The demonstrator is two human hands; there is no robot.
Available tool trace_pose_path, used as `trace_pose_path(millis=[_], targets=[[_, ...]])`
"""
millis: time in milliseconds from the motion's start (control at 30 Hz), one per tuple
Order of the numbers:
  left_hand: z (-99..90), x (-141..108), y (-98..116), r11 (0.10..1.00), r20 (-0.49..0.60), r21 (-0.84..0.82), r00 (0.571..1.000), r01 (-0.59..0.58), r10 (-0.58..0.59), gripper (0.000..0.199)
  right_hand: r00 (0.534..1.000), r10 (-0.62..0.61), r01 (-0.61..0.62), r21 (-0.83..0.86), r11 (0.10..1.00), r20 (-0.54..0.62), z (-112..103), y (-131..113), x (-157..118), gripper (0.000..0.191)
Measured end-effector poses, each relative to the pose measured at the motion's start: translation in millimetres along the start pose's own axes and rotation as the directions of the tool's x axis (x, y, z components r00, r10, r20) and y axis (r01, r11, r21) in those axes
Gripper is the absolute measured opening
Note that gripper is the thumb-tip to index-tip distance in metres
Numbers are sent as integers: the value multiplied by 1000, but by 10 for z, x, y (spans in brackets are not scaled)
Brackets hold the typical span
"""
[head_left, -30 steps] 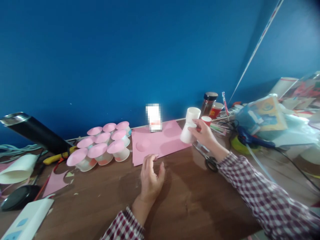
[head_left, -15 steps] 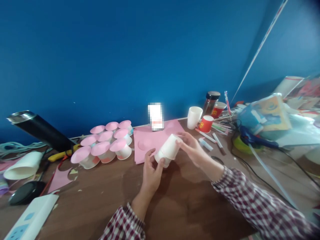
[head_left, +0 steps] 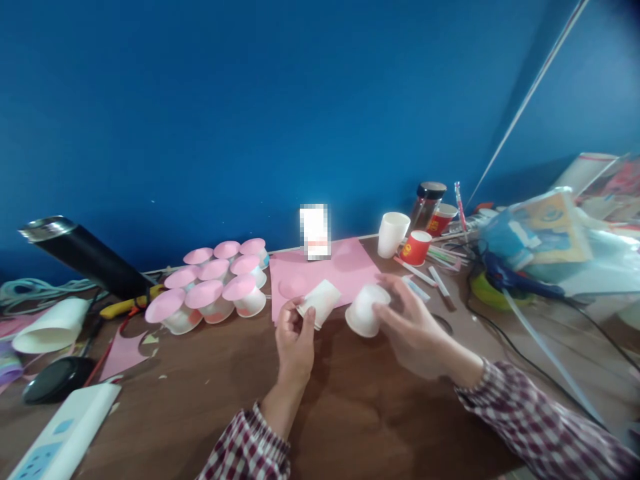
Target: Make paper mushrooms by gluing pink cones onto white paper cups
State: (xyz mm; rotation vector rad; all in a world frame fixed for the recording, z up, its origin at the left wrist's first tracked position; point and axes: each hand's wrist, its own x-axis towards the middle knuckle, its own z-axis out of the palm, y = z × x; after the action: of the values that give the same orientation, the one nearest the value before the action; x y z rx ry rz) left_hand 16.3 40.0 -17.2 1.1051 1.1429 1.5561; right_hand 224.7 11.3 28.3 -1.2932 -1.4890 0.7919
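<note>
My left hand (head_left: 296, 337) is closed, thumb and fingers pinching the lower left edge of a white, tilted, cup-like paper piece (head_left: 321, 301). To its right, my right hand (head_left: 407, 317) grips a short white paper cup (head_left: 366, 312) from the side with thumb and fingers. That cup is blurred, and a gap separates it from the piece in my left hand. Both are held in front of a pink paper sheet (head_left: 345, 263) that lies against the wall, with a round pink disc (head_left: 293, 287) on it.
Several cups topped with pink discs (head_left: 205, 293) stand in rows at left. Beyond them are a black flask (head_left: 95, 257) and a power strip (head_left: 63, 433). A white cup (head_left: 393, 235), red paper cup (head_left: 416, 248), markers (head_left: 443, 287) and a blue glue gun (head_left: 520, 280) occupy the right side.
The two white pieces, together half a second ago, are now apart. My right hand has moved right and slightly down with the short cup, while my left hand keeps the other piece.
</note>
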Motion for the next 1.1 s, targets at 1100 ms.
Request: trace_pose_path(millis=[1100], targets=[[12, -21, 28, 848, 288, -370, 914, 381, -285, 44, 991, -56, 31, -193, 981, -122, 131, 199, 537, 59]])
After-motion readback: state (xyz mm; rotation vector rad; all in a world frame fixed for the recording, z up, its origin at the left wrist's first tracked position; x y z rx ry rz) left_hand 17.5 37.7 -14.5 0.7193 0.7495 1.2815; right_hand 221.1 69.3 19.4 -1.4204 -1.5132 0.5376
